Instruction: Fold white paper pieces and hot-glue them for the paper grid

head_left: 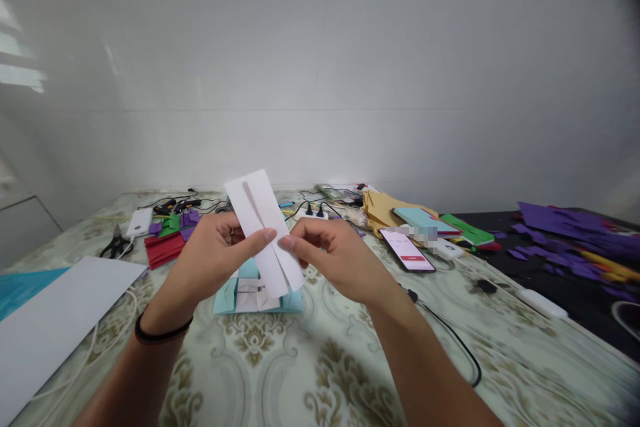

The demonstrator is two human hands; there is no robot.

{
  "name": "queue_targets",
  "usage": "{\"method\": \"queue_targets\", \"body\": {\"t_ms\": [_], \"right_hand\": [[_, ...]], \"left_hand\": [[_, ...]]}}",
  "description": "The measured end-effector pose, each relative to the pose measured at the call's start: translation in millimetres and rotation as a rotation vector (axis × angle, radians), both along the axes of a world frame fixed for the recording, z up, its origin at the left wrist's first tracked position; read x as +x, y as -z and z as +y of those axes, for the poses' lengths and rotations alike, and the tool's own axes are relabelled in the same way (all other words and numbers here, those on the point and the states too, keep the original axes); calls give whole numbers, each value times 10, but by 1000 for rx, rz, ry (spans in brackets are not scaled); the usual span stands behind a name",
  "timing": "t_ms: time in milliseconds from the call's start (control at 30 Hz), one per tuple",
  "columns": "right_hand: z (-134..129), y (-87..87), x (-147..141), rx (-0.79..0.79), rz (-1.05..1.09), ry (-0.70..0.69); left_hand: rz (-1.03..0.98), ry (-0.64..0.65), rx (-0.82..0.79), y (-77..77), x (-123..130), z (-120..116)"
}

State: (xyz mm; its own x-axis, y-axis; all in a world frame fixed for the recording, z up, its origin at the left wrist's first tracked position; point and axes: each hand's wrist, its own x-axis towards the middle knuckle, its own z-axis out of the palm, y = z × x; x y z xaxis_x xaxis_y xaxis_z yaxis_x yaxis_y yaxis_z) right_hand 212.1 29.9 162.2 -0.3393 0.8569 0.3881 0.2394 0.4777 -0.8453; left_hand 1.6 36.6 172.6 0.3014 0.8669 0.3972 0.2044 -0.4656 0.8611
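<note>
Both hands hold a folded white paper strip [257, 213] above the table, tilted with its top to the left. Its two long edges are folded in and meet along a slightly gaping middle seam. My left hand [220, 250] pinches the left side, thumb on the front face. My right hand [327, 250] grips the right edge between thumb and curled fingers. Behind and below the strip, a light blue and white folded paper piece [227, 297] lies on the patterned cloth, partly hidden by the strip.
White sheets [65, 327] lie at the left, near black scissors [117, 243] and red folded paper [164, 249]. A phone [407, 251], yellow envelopes [387, 207] and a black cable [457, 340] are on the right. Purple paper pieces [565, 233] lie at the far right.
</note>
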Motion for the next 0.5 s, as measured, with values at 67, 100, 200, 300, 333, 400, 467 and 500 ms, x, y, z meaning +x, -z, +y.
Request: {"method": "queue_targets", "body": {"t_ms": [67, 100, 200, 300, 333, 400, 467, 500], "right_hand": [[-3, -1, 4, 8, 2, 3], [-4, -3, 6, 9, -5, 1], [-6, -8, 3, 11, -40, -6], [-1, -8, -7, 26, -59, 14], [0, -7, -9, 35, -64, 23], [-3, -7, -11, 50, -77, 24], [-12, -11, -8, 55, -88, 8], [-18, -13, -5, 57, -98, 0]], "left_hand": [[-1, -8, 9, -2, 3, 4], [-16, -24, 19, -5, 5, 3], [-74, -55, 29, -12, 13, -4], [-94, -60, 22, -11, 14, -1], [-97, -67, 20, -10, 11, 2], [-121, -86, 16, -9, 2, 8], [-158, -106, 15, -10, -12, 10], [-176, -114, 15, -10, -21, 9]]}}
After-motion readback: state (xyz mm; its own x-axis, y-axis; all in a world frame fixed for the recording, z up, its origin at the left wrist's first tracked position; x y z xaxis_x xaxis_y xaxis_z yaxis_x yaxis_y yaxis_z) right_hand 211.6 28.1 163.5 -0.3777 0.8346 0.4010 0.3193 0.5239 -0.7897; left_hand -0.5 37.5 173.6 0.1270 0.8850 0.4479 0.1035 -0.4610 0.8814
